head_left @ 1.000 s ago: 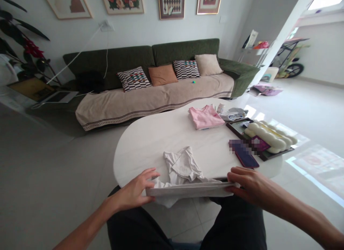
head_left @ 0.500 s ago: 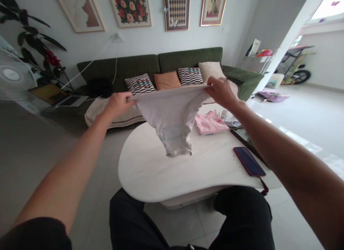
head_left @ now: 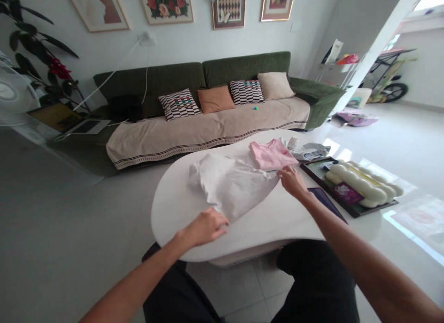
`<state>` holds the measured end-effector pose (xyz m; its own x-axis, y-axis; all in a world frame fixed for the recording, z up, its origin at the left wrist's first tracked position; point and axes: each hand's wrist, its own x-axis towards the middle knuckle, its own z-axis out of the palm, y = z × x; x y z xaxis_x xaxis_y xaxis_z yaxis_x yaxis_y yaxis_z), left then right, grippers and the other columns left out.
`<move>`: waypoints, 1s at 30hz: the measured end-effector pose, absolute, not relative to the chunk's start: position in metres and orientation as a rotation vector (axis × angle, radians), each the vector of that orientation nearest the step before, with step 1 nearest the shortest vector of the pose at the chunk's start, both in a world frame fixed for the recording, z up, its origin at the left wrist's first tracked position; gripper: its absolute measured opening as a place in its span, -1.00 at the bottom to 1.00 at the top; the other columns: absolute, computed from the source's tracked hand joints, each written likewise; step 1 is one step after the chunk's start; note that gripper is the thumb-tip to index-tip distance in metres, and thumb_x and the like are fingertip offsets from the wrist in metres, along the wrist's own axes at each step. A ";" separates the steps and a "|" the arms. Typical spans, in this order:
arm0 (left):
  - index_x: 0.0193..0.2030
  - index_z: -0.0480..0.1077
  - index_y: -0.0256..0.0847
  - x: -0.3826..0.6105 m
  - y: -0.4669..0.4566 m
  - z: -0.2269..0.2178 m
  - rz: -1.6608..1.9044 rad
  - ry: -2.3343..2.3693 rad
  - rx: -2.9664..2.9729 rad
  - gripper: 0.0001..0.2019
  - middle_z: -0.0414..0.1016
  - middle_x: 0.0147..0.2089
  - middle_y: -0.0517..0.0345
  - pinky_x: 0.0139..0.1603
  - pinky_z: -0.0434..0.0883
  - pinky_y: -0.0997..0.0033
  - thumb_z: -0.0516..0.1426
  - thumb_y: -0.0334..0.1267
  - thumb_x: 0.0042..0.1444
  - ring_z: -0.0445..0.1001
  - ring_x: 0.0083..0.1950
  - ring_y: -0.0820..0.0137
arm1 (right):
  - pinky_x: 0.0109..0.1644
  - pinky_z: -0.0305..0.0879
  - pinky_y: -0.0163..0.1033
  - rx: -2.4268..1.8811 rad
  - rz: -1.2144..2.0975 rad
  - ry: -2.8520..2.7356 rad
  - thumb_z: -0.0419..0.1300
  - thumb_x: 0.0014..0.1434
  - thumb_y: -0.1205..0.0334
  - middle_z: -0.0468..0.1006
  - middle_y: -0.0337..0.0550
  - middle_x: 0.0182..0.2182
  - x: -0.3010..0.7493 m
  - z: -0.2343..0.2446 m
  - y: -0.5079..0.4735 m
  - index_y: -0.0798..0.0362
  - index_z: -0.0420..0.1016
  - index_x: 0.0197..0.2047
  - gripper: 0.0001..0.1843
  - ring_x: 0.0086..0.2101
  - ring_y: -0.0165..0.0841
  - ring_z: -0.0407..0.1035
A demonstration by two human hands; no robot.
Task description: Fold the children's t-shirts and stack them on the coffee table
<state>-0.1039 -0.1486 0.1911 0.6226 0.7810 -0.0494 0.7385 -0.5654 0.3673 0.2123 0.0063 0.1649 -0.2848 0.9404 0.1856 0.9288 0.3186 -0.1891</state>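
Note:
White underpants [head_left: 239,184], thin and wrinkled, lie spread on a white rounded table [head_left: 173,221]. Their straight waist edge runs slantwise between my two hands. My left hand [head_left: 207,226] is at the near corner of this edge, with its fingertips closed at the cloth. Farther right, my right hand [head_left: 293,182] pinches the other corner between thumb and fingers. Just beyond the right hand lies a folded pink shirt [head_left: 272,154]. A dark phone [head_left: 326,202] is partly hidden under my right forearm.
On the right side of the table, a dark-edged tray [head_left: 357,212] carries a pale, bumpy pack [head_left: 364,182]. Crumpled white-grey cloth [head_left: 312,152] lies behind it. A green sofa [head_left: 243,64] with several cushions stands beyond the table. A laptop [head_left: 86,127] rests at the left.
Both hands have come down with the underpants, which hung stretched in the air and now lie on the table. My left hand has moved right and nearer to me.

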 end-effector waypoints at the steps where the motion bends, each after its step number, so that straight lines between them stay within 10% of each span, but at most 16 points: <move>1: -0.23 0.44 -0.16 -0.095 -0.154 0.170 0.083 1.128 2.423 -0.83 0.48 -0.39 0.17 -0.19 0.27 0.46 0.10 -0.24 0.04 0.41 -0.30 0.39 | -0.11 0.11 -0.21 -1.747 0.095 -2.317 -0.09 0.12 0.46 0.33 0.08 -0.11 0.211 0.148 0.001 0.15 0.45 -0.16 -0.67 -0.14 -0.27 0.21; 13: 0.08 0.19 -0.35 -0.218 -0.018 0.073 0.424 2.323 1.553 -0.60 0.29 0.07 -0.18 0.12 0.10 0.35 0.01 -0.33 0.08 0.17 0.18 0.21 | 0.10 0.04 0.05 -1.256 0.704 -2.536 0.13 0.05 0.11 0.21 0.02 0.11 0.072 0.044 -0.142 -0.01 0.24 0.11 -0.47 0.11 -0.06 0.02; 19: 0.11 0.12 -0.40 -0.231 0.000 0.048 0.386 2.368 1.396 -0.52 0.16 0.16 -0.33 0.10 0.11 0.31 0.05 -0.24 0.06 0.15 0.19 0.14 | 0.14 -0.01 0.07 -1.272 0.649 -2.524 0.07 0.00 0.41 0.24 -0.05 0.11 0.071 0.019 -0.186 0.00 0.32 -0.03 -0.58 0.13 -0.10 0.01; 30: -0.40 0.36 -0.29 -0.221 -0.087 0.044 0.532 2.086 1.097 -0.80 0.48 -0.39 0.05 -0.37 0.35 0.45 0.11 -0.17 0.01 0.47 -0.22 0.22 | -0.22 0.26 -0.13 -1.537 0.517 -2.113 -0.11 0.09 0.42 0.38 -0.14 -0.42 0.157 0.026 -0.185 0.00 0.26 -0.36 -0.81 -0.36 -0.28 0.32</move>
<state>-0.2206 -0.0872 0.0436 -0.3880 0.8314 -0.3978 0.5391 0.5548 0.6337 0.1573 -0.1847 0.0262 -0.2591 0.9536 0.1534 0.7751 0.3000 -0.5560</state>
